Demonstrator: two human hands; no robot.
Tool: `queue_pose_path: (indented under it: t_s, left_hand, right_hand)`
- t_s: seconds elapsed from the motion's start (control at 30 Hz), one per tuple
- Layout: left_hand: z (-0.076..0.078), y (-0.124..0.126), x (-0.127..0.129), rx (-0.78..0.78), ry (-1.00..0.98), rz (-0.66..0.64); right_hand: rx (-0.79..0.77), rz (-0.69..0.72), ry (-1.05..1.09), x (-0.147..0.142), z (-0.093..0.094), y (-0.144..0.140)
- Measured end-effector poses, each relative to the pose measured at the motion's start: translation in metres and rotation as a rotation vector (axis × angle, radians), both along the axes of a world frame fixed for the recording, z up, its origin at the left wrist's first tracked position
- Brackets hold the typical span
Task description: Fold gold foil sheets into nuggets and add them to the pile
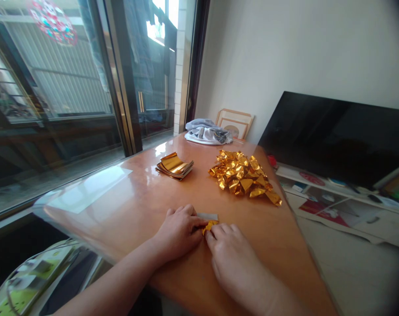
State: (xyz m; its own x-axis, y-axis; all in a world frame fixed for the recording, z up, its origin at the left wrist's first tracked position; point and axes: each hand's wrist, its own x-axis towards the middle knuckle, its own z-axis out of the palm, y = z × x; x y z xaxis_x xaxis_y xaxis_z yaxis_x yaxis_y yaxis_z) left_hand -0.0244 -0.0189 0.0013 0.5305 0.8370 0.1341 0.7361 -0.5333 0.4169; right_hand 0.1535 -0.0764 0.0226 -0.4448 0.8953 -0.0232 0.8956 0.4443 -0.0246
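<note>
A small sheet of gold foil paper (210,222), silver on its back, lies on the wooden table (133,206) near the front edge. My left hand (179,230) presses down on its left part with fingers curled over it. Meeting it from the right, my right hand (230,254) pinches the paper's gold edge with its fingertips. Most of the sheet is hidden under both hands. Farther back a stack of flat gold foil sheets (175,166) rests at the table's middle, and a heap of folded gold foil pieces (244,177) lies to its right.
A crumpled grey and white cloth (208,131) and a framed picture (235,123) sit at the table's far end by the wall. A glass sliding door (70,87) runs along the left. A dark television (338,136) on a white stand is at the right.
</note>
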Motion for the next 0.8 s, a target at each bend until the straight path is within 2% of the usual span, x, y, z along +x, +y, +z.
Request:
queue_pose_path:
  t_s: [0.23,0.5,0.8]
  left_hand:
    - [-0.001,0.000,-0.001,0.000,-0.005,0.000]
    - [-0.003,0.002,-0.001,-0.005,-0.004,-0.001]
    - [-0.008,0.003,-0.003,0.006,-0.033,0.017]
  right_hand:
    - [-0.047,-0.008,0.025,-0.005,0.003,-0.001]
    - [-0.041,-0.005,-0.117,-0.013,0.003,-0.004]
    - [-0.084,0.003,0.076,0.005,0.014,-0.006]
